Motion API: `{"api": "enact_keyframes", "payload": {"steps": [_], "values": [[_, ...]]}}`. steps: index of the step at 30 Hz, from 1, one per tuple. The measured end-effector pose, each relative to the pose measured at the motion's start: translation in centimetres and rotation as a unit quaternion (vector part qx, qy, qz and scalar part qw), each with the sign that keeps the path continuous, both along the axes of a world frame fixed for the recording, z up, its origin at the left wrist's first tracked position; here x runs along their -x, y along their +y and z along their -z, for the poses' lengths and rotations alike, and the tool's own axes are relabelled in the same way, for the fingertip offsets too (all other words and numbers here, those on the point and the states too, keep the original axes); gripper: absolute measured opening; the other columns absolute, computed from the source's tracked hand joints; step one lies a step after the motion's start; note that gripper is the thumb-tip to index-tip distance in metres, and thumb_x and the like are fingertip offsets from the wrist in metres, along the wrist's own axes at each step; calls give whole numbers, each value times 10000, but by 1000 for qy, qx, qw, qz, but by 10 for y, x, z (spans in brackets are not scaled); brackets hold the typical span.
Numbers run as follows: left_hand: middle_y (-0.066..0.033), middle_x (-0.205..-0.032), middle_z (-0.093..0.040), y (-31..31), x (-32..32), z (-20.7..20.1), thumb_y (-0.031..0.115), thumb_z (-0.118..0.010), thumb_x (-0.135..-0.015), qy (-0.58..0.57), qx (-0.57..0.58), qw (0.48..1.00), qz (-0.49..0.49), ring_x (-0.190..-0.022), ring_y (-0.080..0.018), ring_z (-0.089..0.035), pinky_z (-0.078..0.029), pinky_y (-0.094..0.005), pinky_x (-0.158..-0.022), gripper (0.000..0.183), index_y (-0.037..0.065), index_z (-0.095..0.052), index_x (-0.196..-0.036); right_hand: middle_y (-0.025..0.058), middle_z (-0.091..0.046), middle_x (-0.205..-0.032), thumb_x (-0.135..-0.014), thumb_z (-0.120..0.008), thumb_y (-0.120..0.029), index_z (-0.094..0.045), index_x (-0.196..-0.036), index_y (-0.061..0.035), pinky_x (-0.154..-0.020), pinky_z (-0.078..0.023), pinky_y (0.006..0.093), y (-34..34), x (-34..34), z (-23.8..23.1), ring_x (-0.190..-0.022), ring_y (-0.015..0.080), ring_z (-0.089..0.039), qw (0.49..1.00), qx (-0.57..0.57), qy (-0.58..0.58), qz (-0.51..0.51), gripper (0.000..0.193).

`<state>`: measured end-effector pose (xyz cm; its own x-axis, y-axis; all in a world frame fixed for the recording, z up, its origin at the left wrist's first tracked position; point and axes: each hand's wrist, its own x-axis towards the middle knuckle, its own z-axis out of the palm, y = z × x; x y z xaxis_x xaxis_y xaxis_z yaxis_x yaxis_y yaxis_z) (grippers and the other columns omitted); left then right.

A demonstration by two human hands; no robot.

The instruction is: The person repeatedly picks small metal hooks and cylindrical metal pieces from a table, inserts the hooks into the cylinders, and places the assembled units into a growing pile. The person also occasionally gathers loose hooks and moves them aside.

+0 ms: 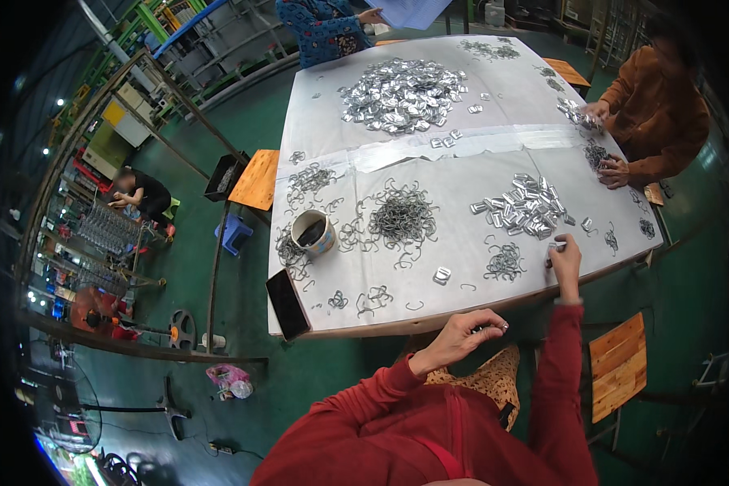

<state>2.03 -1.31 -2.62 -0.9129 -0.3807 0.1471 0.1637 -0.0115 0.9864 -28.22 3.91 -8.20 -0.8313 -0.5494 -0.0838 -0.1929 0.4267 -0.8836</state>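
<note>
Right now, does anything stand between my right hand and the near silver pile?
Nothing visible does. Your right hand is close to the near silver pile; a hook pile lies to the hand's left.

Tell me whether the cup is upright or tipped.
Upright: the cup stands on the table, mouth facing up, with its side wall showing below the rim. Its inside looks dark; how full, I cannot tell.

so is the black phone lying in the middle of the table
No, the phone lies at the near left corner of the table.
</note>
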Motion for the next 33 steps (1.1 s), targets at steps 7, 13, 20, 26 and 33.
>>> {"api": "enact_keyframes", "payload": {"steps": [7, 13, 20, 26, 33], "values": [[-80, -907, -639, -5, 17, -5, 126, -656, -835, -59, 16, 998, -8, -897, -150, -606, -473, -289, -798, 241, 29, -506, -998, 65, -657, -846, -781, -657, 52, -647, -1005, 27, -634, -485, 207, 74, -150, -90, -722, 101, -603, 966, 229, -96, -66, 226], [-85, -908, -640, 2, 23, -11, 149, -674, -833, -20, 60, 998, 13, -886, -157, -623, -481, -301, -772, 321, 45, -432, -1017, 42, -647, -877, -777, -652, 91, -653, -995, 29, -700, -476, 197, 89, -177, -98, -788, 84, -602, 966, 249, -15, -63, 227], [-107, -986, -641, -6, 26, 3, 145, -688, -815, -26, 43, 999, 10, -916, -186, -625, -484, -326, -797, 368, 46, -437, -1066, 35, -621, -847, -769, -633, 121, -646, -1001, 28, -685, -474, 205, 78, -179, -85, -764, 91, -590, 954, 295, -31, -33, 251], [-72, -893, -650, -116, 9, 34, 60, -661, -761, -83, 332, 919, -196, -788, -213, -604, -474, -314, -708, 199, 100, -690, -954, 47, -595, -802, -740, -617, 144, -641, -972, 37, -623, -446, 199, 86, -178, -90, -693, 90, -554, 951, 295, -83, -39, 257], [-47, -840, -532, -196, 21, 72, 151, -620, -779, -191, 662, 710, -149, -873, -228, -533, -488, -349, -681, 43, 115, -637, -796, 66, -617, -765, -785, -607, 62, -654, -933, 53, -588, -444, 215, 71, -161, -101, -652, 109, -564, 958, 254, -125, -34, 155]]}}
